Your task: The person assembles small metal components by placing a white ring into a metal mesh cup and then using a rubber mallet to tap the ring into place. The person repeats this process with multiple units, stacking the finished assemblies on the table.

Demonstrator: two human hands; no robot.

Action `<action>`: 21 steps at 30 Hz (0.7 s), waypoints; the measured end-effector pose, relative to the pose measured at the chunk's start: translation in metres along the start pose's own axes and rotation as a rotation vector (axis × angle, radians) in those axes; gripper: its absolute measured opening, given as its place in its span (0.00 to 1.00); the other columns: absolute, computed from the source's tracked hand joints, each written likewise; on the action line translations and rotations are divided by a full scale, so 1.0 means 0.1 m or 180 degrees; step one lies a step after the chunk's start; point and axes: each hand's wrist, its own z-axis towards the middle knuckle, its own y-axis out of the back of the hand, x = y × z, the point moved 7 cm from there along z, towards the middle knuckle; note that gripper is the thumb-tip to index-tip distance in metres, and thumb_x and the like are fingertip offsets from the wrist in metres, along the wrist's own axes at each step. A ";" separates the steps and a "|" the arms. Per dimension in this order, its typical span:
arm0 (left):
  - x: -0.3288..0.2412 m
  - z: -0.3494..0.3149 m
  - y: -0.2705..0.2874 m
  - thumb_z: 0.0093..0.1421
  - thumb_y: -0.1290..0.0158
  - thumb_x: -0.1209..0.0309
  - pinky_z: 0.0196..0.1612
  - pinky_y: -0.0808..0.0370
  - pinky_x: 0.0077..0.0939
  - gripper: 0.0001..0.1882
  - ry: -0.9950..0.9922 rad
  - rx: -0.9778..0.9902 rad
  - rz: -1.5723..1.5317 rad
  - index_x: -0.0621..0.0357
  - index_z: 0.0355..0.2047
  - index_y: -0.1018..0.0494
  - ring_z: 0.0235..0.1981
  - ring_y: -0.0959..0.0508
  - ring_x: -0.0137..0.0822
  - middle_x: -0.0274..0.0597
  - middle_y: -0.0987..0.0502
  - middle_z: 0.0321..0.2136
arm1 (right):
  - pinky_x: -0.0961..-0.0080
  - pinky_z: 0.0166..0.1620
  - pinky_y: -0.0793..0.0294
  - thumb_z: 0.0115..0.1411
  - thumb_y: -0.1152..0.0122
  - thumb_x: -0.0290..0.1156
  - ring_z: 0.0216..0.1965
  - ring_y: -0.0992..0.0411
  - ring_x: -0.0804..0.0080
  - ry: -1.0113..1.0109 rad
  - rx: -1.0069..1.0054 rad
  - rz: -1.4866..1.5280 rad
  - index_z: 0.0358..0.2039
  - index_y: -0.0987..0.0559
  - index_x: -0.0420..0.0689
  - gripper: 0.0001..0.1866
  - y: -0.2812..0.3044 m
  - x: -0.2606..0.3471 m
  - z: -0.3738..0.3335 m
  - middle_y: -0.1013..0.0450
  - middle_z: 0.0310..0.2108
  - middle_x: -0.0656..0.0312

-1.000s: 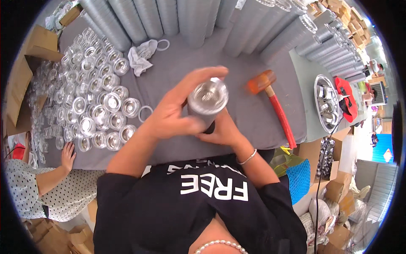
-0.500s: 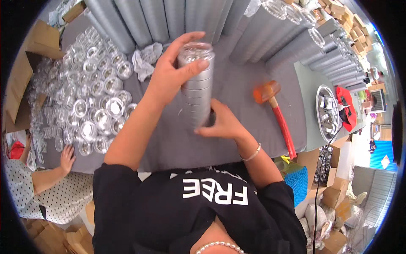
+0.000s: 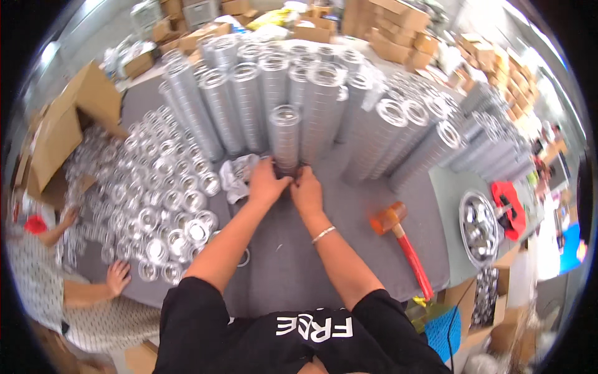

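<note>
A short silver stack (image 3: 285, 134) of ringed round pieces, topped by a clear round rim, stands upright on the grey cloth in front of taller stacks. My left hand (image 3: 268, 184) grips its foot from the left, and my right hand (image 3: 307, 192) closes round it from the right. The thumbs meet near the bottom; part of the base is hidden by my fingers. Just left of my left hand lies a crumpled whitish cloth or bag (image 3: 233, 179). Taller silver stacks (image 3: 321, 112) of the same look rise right behind.
Many clear round pieces (image 3: 165, 199) cover the table's left. A mallet (image 3: 408, 249) with an orange head and red handle lies at right. Beyond it are a metal tray (image 3: 464, 234) of shiny parts and a red item (image 3: 509, 212). A co-worker's hand (image 3: 117, 277) rests at the left edge.
The short stack has moved away from me, up against the taller stacks. My left hand has come down from its top to its foot; my right hand stays low. The view has tilted up.
</note>
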 end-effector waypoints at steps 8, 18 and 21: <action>0.01 0.04 -0.18 0.51 0.30 0.61 0.52 0.26 0.49 0.27 0.0335 -0.0533 0.0111 0.67 0.46 0.21 0.47 0.22 0.60 0.60 0.22 0.43 | 0.63 0.41 0.22 0.57 0.30 0.31 0.33 0.21 0.60 0.0004 0.0863 0.0369 0.39 0.19 0.38 0.13 0.56 -0.03 -0.50 0.21 0.36 0.51; 0.06 0.13 -0.26 0.48 0.28 0.63 0.51 0.24 0.47 0.29 0.0367 -0.0617 0.0267 0.68 0.46 0.23 0.47 0.22 0.59 0.59 0.23 0.44 | 0.61 0.49 0.22 0.56 0.26 0.35 0.45 0.22 0.53 -0.0025 -0.0420 0.0142 0.55 0.27 0.33 0.31 0.84 -0.43 -0.13 0.27 0.52 0.42; 0.05 0.20 -0.30 0.46 0.27 0.63 0.52 0.24 0.47 0.31 0.0410 -0.0521 0.0161 0.67 0.47 0.23 0.47 0.23 0.60 0.60 0.24 0.44 | 0.56 0.56 0.25 0.56 0.25 0.39 0.54 0.26 0.46 0.0567 -0.1058 -0.0571 0.64 0.34 0.32 0.42 0.65 -0.32 0.13 0.30 0.54 0.42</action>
